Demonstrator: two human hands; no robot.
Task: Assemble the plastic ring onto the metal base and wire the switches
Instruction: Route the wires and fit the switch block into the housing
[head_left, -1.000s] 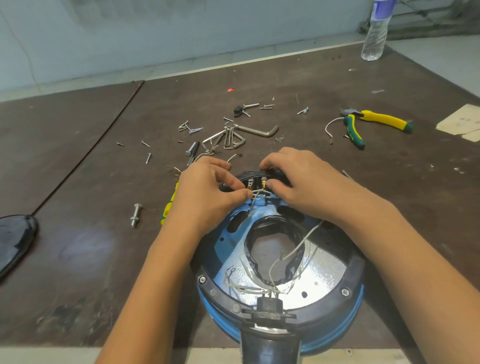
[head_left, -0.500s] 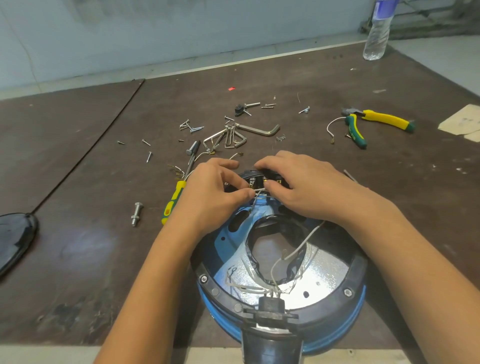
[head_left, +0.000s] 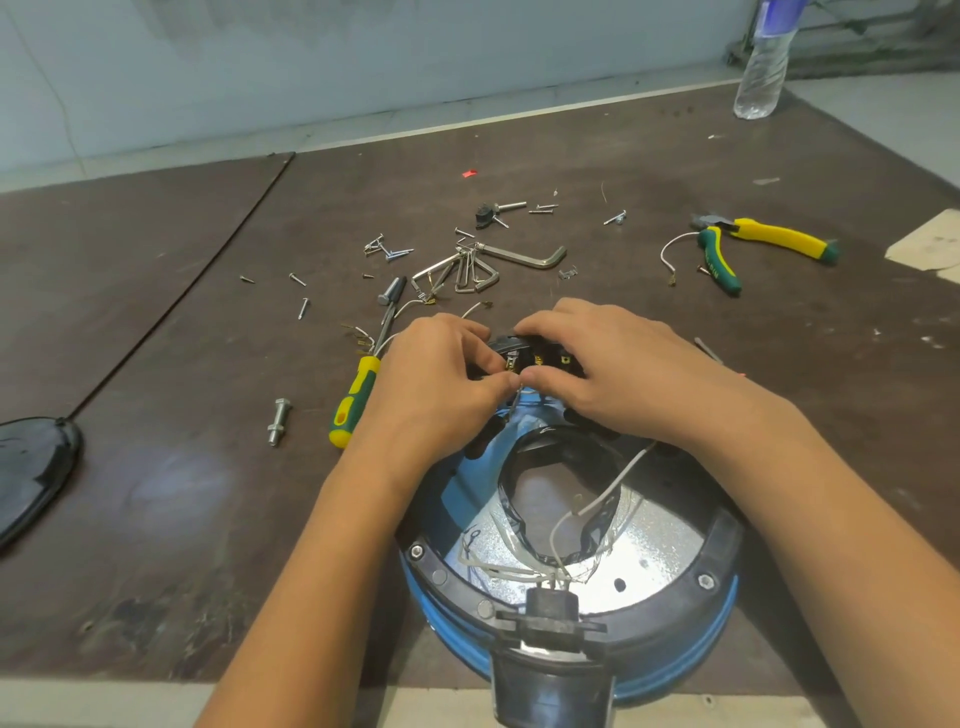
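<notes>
You had the plastic ring (head_left: 724, 540) seated on the metal base (head_left: 660, 551) near the table's (head_left: 156, 467) front edge, with screws (head_left: 415, 551) showing in its rim, so that half looked done. The wiring was under way: your left hand (head_left: 441, 384) pinched a thin wire (head_left: 511, 410) between narrow fingers (head_left: 493, 384) just below the brass terminals, while your right hand (head_left: 613, 374) curled round the switches (head_left: 540, 353) at the ring's far side. A white lead (head_left: 618, 480) lay loose across the central opening, its end free, so more connections likely remained.
</notes>
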